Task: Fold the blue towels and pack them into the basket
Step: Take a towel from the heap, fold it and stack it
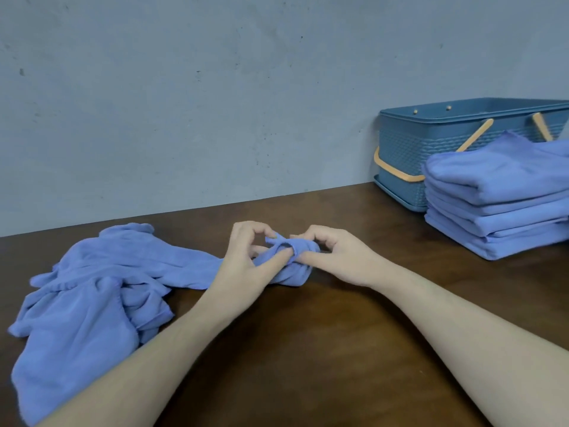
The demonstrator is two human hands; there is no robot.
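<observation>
The dark wooden bench point(308, 349) runs back to a grey wall point(215, 87), its far edge slanting from 9 o'clock up toward 2 o'clock, and the widest bare stretch of wood lies at 6 o'clock between the two forearms, with another open patch behind the hands up to the wall. At 8 o'clock a loose heap of blue towels point(86, 303) sprawls over the left side of the bench, reaching the lower left border of the view. At 3 o'clock a stack of folded towels point(498, 204) sits squarely on the wood, and just behind it, against the wall at 2 o'clock, stands the blue basket point(409, 146) with its tan handles folded down; the stack hides the basket's lower right part and stands between the hands and the basket's near side. In the middle, one towel point(292, 272) trails from the heap toward the centre, its near end bunched up. The left hand point(243, 266) has its grip narrow, thumb and curled fingers pinching that bunched end from the left. The right hand point(335, 257) meets it from the right, fingers curled over the same wad of cloth, its grip likewise tight on the towel. The two hands touch at the fingertips above the fabric.
</observation>
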